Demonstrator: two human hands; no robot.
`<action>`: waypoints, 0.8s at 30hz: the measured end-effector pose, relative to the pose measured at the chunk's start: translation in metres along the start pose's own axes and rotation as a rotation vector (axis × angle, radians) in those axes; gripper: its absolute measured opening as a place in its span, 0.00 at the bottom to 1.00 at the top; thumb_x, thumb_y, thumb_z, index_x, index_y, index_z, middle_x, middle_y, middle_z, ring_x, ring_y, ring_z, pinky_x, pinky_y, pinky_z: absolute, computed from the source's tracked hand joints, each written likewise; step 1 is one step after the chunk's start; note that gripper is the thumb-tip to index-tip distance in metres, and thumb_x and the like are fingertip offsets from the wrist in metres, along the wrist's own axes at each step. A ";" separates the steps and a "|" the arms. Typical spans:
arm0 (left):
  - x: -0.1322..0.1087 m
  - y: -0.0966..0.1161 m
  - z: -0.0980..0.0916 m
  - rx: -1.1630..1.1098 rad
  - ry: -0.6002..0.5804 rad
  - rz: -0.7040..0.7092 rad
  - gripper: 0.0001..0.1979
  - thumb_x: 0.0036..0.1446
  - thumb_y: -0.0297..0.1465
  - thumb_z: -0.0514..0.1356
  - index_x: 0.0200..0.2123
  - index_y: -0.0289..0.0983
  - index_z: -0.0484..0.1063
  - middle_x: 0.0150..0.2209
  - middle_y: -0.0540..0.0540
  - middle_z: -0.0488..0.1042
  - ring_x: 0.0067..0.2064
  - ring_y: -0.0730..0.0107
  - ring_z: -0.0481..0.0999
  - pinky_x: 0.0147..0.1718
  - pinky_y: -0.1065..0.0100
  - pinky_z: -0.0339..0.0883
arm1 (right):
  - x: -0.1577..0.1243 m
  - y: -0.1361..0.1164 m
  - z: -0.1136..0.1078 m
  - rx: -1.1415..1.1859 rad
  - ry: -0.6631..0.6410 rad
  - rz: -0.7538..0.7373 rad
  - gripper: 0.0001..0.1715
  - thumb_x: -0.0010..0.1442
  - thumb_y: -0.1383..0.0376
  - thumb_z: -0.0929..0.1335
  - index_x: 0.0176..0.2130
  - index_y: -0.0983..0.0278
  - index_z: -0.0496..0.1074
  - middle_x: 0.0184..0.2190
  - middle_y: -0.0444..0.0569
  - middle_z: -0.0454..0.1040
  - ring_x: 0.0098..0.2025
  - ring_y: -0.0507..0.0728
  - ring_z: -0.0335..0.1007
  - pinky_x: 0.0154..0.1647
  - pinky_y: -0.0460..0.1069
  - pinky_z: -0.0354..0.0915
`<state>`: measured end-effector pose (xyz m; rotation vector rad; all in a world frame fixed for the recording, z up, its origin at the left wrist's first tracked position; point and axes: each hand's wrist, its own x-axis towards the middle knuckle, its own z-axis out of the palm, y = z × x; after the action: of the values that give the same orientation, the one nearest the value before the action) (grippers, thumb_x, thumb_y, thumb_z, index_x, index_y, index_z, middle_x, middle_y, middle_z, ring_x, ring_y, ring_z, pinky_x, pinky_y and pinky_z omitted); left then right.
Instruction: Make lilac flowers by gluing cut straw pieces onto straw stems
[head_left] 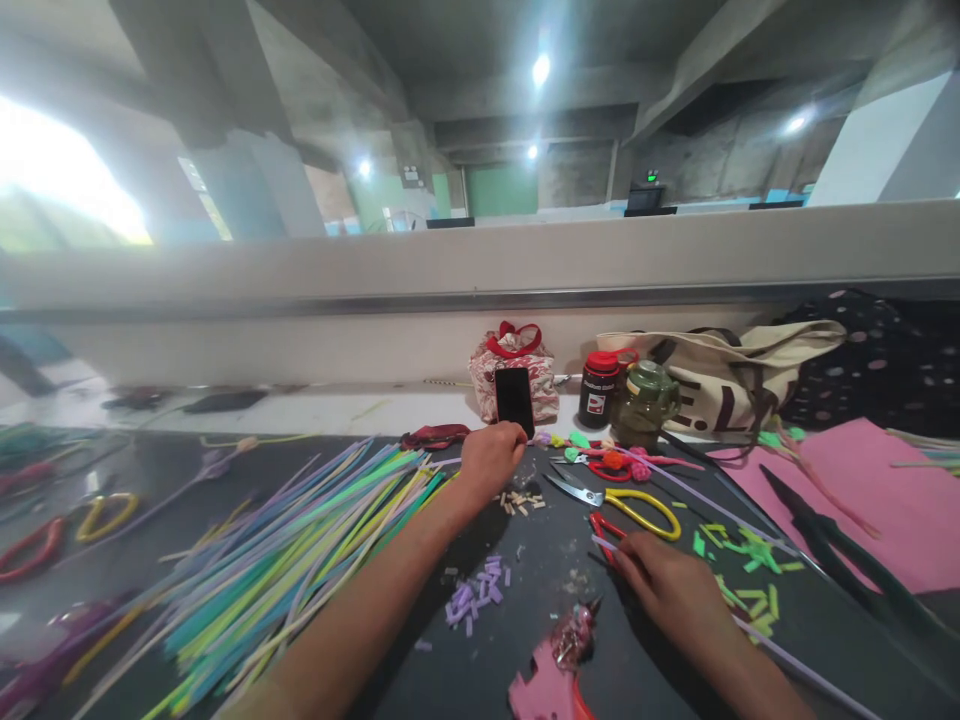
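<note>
My left hand (493,458) reaches forward over the dark work surface, fingers curled beside the lower edge of an upright phone (514,398). Whatever is in its fingertips is hidden. Between the thumb and fingers of my right hand (671,578) is a long thin lilac strip (795,662), its short end poking out to the left. Just beyond that end lie red handles (600,524), partly covered by the hand. Scissors with yellow handles (641,508) rest open farther back. A bundle of coloured strips (300,570) spreads beneath and left of my left forearm.
Cut lilac pieces (477,592), beige pieces (520,501) and green pieces (757,550) lie scattered. A pink glittery item (559,665) is near the front. Behind stand a patterned pouch (480,385), black bottle (598,392), green jar (645,405) and canvas bag (720,385). Pink sheets (877,490) lie right.
</note>
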<state>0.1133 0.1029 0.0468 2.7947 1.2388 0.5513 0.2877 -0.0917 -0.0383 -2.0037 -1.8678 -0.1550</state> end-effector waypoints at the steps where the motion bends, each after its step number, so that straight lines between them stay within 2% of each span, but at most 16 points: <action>1: -0.001 -0.002 0.005 0.014 -0.017 -0.006 0.11 0.56 0.32 0.51 0.37 0.40 0.73 0.37 0.46 0.76 0.39 0.65 0.74 0.35 0.69 0.60 | 0.000 -0.001 0.000 -0.002 -0.001 0.007 0.12 0.61 0.62 0.59 0.31 0.60 0.68 0.27 0.44 0.76 0.29 0.55 0.75 0.24 0.45 0.62; 7: -0.003 -0.012 0.034 0.070 -0.116 -0.042 0.11 0.56 0.32 0.51 0.36 0.39 0.72 0.37 0.44 0.76 0.40 0.65 0.74 0.35 0.70 0.61 | 0.001 -0.004 -0.002 0.017 -0.017 0.016 0.12 0.61 0.62 0.59 0.30 0.60 0.68 0.27 0.44 0.75 0.29 0.55 0.75 0.25 0.46 0.61; 11: -0.003 -0.015 0.046 0.089 -0.167 -0.068 0.10 0.57 0.31 0.51 0.37 0.39 0.72 0.38 0.43 0.75 0.41 0.64 0.74 0.36 0.69 0.62 | 0.001 -0.003 -0.002 0.025 -0.026 0.010 0.12 0.61 0.62 0.59 0.32 0.59 0.69 0.28 0.43 0.75 0.30 0.55 0.75 0.25 0.46 0.61; 15: -0.003 -0.016 0.050 0.091 -0.216 -0.083 0.11 0.59 0.32 0.51 0.39 0.38 0.71 0.40 0.43 0.74 0.43 0.64 0.72 0.40 0.64 0.64 | 0.001 0.000 0.001 0.033 -0.030 -0.001 0.12 0.61 0.61 0.59 0.32 0.60 0.69 0.28 0.44 0.75 0.29 0.55 0.74 0.25 0.46 0.60; 20: -0.003 -0.016 0.054 0.069 -0.262 -0.096 0.17 0.57 0.35 0.54 0.48 0.36 0.64 0.48 0.43 0.67 0.44 0.65 0.70 0.41 0.57 0.67 | 0.000 0.000 0.002 0.044 -0.043 0.004 0.13 0.62 0.61 0.58 0.33 0.61 0.69 0.30 0.46 0.75 0.31 0.56 0.74 0.28 0.47 0.62; 24: -0.005 -0.015 0.051 0.025 -0.227 -0.097 0.11 0.58 0.33 0.54 0.41 0.36 0.70 0.42 0.43 0.71 0.43 0.64 0.71 0.41 0.60 0.65 | 0.000 -0.002 0.000 0.058 -0.050 0.016 0.13 0.62 0.61 0.58 0.32 0.61 0.68 0.29 0.46 0.75 0.31 0.56 0.74 0.29 0.47 0.63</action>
<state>0.1164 0.1149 -0.0054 2.7049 1.3303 0.2074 0.2855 -0.0914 -0.0380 -2.0002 -1.8641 -0.0468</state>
